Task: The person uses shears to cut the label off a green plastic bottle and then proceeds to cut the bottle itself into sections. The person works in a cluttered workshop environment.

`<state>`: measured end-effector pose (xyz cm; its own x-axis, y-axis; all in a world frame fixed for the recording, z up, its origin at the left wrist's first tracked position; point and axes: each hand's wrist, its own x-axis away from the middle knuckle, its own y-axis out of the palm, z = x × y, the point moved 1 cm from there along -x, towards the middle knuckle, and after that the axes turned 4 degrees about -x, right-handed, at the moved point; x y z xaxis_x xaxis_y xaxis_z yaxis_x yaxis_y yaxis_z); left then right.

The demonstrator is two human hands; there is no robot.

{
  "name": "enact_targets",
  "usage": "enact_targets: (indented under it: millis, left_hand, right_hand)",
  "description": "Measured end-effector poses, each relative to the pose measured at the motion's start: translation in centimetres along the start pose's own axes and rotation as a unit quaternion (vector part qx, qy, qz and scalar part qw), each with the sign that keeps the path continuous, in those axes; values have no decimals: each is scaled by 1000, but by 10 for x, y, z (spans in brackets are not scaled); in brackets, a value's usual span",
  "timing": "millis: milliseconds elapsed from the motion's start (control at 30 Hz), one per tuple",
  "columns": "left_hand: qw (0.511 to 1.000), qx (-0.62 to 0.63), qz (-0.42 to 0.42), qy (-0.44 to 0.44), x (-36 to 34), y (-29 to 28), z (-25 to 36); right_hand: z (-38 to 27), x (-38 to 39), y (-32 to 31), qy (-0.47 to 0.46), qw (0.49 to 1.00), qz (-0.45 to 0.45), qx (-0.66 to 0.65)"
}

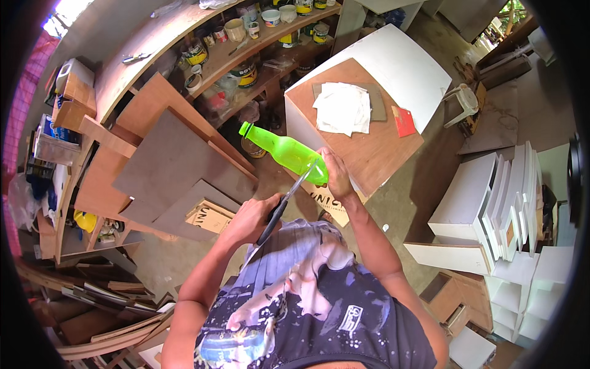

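Green plastic fills my right hand (337,178), fingers wrapped tight round the base of a bottle (284,150) that lies on its side in the air, neck pointing to my left. My left hand (249,220) is closed on the dark handle of a pair of scissors (284,208), the blades angled up against the bottle's base. Behind it stands a brown board (369,147) bearing a stack of white sheets (342,107); grey panels (172,166) lean below paint cans (246,72) on shelves.

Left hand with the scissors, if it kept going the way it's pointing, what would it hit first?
The green plastic bottle: the left hand aims the scissors up-right, blade tips apparently already at its lower end, beside the right hand.
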<state>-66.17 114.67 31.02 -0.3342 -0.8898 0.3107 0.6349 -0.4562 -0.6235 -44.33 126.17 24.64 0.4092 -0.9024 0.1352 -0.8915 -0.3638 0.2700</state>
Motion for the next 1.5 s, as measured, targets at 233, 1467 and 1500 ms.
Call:
enact_targets:
  millis: [233, 1467, 1500]
  left_hand:
    - [999, -12, 49, 5, -3, 12, -3]
    - [996, 38, 76, -23, 6, 45, 1]
    - [996, 41, 74, -18, 5, 43, 1]
  right_hand:
    - [-10, -3, 0, -17, 998, 18, 60]
    - [-14, -4, -18, -139, 936, -66, 318]
    - [-15, -5, -19, -144, 929, -73, 334]
